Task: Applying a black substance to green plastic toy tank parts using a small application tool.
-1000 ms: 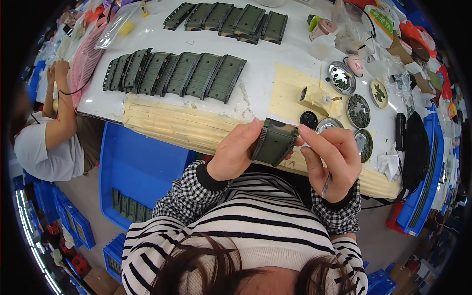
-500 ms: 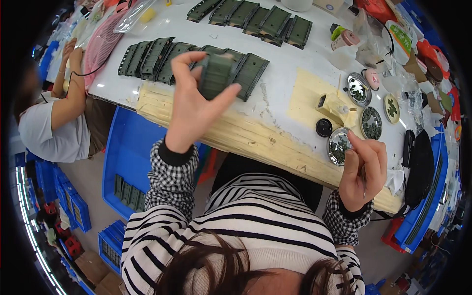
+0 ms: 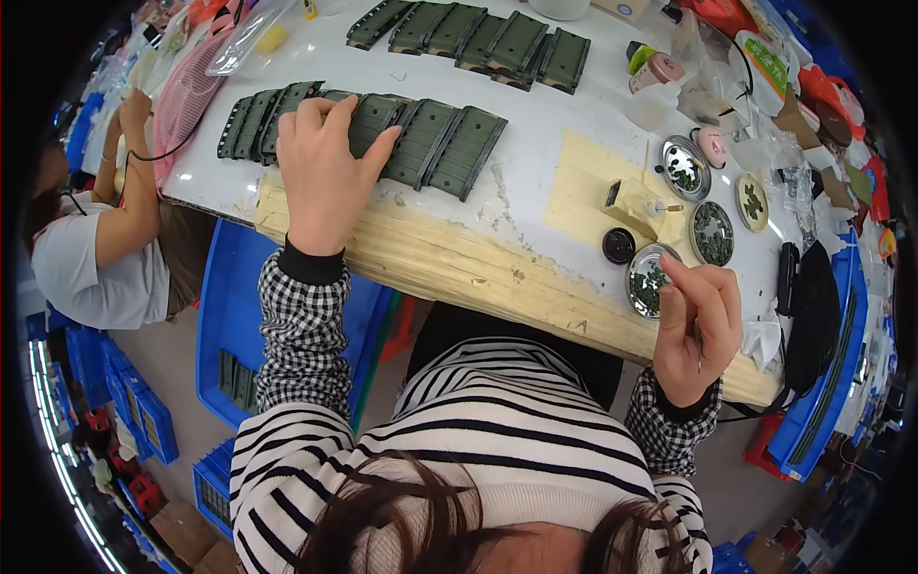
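Observation:
My left hand (image 3: 327, 172) lies over a row of dark green ribbed plastic pieces near the table's front edge. Its thumb and fingers are spread apart above one green ribbed piece (image 3: 368, 124); contact with it is partly hidden under the hand. To the right of that hand, another ribbed piece (image 3: 469, 153) lies at the row's end. My right hand (image 3: 703, 325) is closed in a pinch, thumb against index finger, just beside a round metal dish (image 3: 635, 292) of small dark green bits. Anything between those fingertips is too small to make out.
A second row of green pieces (image 3: 478, 43) lies farther back. Beside the dish are a black round cap (image 3: 619, 246), a tape-wrapped block (image 3: 631, 206) and more dishes (image 3: 712, 234). A blue bin (image 3: 215, 335) stands below the table. Another person (image 3: 105, 239) sits at left.
My left hand has moved left and down to the row. The green piece it held in the air is no longer raised. My right hand keeps its pinch near the dish.

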A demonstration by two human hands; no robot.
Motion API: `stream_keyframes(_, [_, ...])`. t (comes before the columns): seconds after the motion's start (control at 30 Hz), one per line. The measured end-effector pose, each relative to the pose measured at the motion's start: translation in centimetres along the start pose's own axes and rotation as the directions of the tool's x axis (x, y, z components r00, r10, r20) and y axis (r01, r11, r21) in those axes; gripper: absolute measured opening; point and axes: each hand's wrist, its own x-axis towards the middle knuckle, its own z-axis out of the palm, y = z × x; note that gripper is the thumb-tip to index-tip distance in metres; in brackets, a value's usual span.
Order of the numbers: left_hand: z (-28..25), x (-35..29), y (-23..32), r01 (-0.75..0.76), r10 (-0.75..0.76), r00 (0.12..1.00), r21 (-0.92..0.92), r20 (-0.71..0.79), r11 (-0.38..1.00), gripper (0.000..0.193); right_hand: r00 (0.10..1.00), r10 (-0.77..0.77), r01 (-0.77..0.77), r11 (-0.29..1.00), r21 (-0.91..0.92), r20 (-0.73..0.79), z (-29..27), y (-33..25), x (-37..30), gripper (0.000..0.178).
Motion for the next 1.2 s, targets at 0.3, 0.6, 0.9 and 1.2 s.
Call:
stream_keyframes(0.3, [6.0,13.8,6.4,-0.188,0.249,0.934,-0.241,0.257,0.952,0.063,0.976,0.215,-0.215,0.977,0.004,0.017,-2.0,-0.2,-0.8,0.107])
stream_keyframes(0.6, [5.5,15.0,5.5,-0.039,0.142,0.967,-0.422,0.214,0.906,0.071,0.880,0.455,-0.475,0.846,0.242,0.136,-4.1,2.4,-3.4,0.023])
stream_keyframes(0.9, [-5.2,2.5,7.0,0.578,0.033,0.799,-0.752,0.601,-0.317,0.028,0.922,0.388,-0.382,0.906,0.182,0.008,-1.1,4.9,-3.4,0.013])
stream_keyframes(1.2, [-3.4,-3.3,13.2,0.768,0.115,0.526,-0.413,0.842,-0.490,0.042,0.951,0.304,-0.305,0.952,0.012,0.054,-0.5,5.2,-2.2,0.010])
